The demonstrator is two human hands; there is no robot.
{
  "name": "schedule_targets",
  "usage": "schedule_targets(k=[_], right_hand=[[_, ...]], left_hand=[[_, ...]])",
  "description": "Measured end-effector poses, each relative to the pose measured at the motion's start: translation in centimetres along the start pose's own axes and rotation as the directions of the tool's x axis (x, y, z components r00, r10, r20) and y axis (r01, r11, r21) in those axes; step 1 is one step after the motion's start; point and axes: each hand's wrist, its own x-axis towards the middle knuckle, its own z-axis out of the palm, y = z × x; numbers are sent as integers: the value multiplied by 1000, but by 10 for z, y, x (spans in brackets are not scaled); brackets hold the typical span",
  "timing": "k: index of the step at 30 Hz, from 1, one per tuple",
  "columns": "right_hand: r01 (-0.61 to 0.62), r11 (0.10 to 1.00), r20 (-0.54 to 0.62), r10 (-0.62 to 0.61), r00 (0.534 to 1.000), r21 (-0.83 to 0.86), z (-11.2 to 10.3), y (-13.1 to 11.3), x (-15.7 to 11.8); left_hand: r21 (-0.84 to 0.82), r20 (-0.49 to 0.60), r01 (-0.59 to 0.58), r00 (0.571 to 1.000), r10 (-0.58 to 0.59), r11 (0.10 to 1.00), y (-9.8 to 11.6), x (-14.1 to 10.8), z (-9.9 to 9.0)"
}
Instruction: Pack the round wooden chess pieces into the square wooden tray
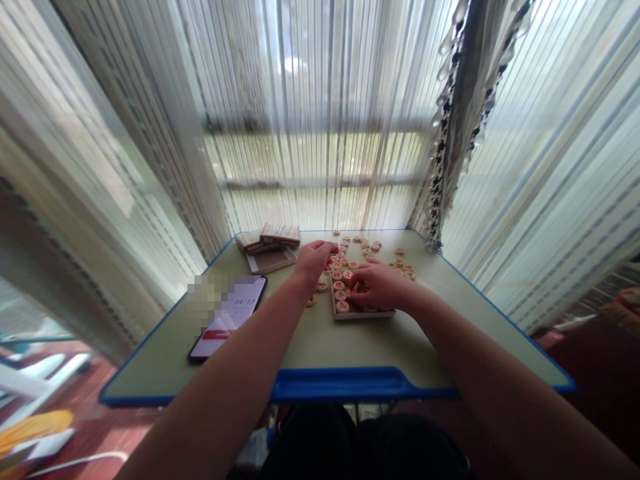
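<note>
A shallow box (363, 316) stands on the table, with round wooden pieces marked in red, such as one piece (343, 307) in its near left corner. Over the right part of the box is my right hand (374, 285), its fingers curled down onto the pieces; what they grip is hidden. My left hand (318, 259) is beyond the box's far left corner, fingers bent together among loose pieces; whether one is between them cannot be made out. More loose pieces (365, 243) lie scattered behind the box and to its right.
Stacked flat boxes (280, 233) and an open tray or lid (271, 261) lie at the table's back left. A phone (230, 320) rests beside my left forearm. The pale green table (320, 347) has a blue edge. Curtains (320, 100) hang behind it.
</note>
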Motion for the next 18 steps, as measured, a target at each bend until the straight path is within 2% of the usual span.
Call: schedule_targets(k=[9, 18], right_hand=[[-39, 999, 29, 39, 999, -4, -5, -7, -1], [-54, 997, -10, 54, 999, -49, -4, -8, -1]], left_hand=[[-6, -29, -10, 1000, 9, 1000, -2, 3, -1], [-5, -24, 0, 1000, 0, 1000, 2, 0, 1]])
